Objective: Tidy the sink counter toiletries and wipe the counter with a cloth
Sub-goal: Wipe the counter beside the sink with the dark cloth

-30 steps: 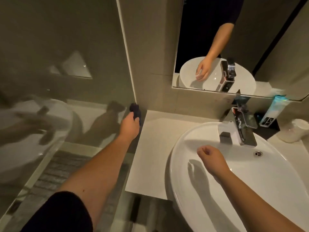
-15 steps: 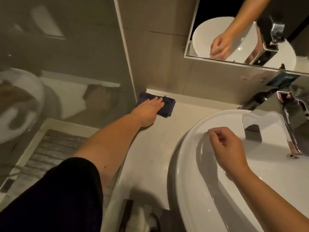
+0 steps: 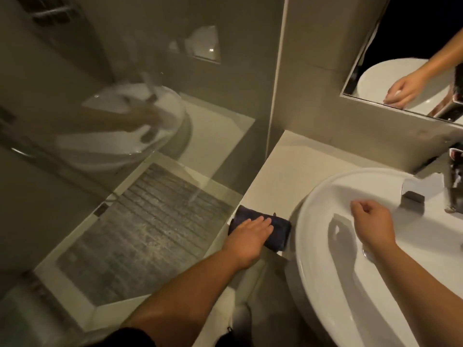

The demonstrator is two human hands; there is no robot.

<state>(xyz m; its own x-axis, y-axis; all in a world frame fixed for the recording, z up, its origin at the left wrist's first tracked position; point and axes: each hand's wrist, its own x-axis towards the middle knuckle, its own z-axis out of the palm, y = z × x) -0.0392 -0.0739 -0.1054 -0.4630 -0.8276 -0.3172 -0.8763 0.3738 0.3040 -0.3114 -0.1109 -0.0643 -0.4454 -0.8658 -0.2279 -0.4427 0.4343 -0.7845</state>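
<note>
A folded dark blue cloth (image 3: 278, 230) lies on the pale counter (image 3: 283, 176) near its front edge, left of the basin. My left hand (image 3: 248, 236) presses flat on the cloth, fingers pointing right and covering its left part. My right hand (image 3: 370, 221) hovers over the white oval basin (image 3: 315, 246), fingers loosely curled with nothing in them. No toiletries show in this view.
A chrome faucet (image 3: 453, 191) stands at the right edge behind the basin. A mirror (image 3: 411, 71) hangs above it. A glass shower partition (image 3: 150, 121) borders the counter on the left, with a grey shower floor (image 3: 140, 234) below.
My left hand has dragged the cloth from the counter's back corner by the wall toward the front edge. The right hand stays over the basin. The camera has tilted down and left.
</note>
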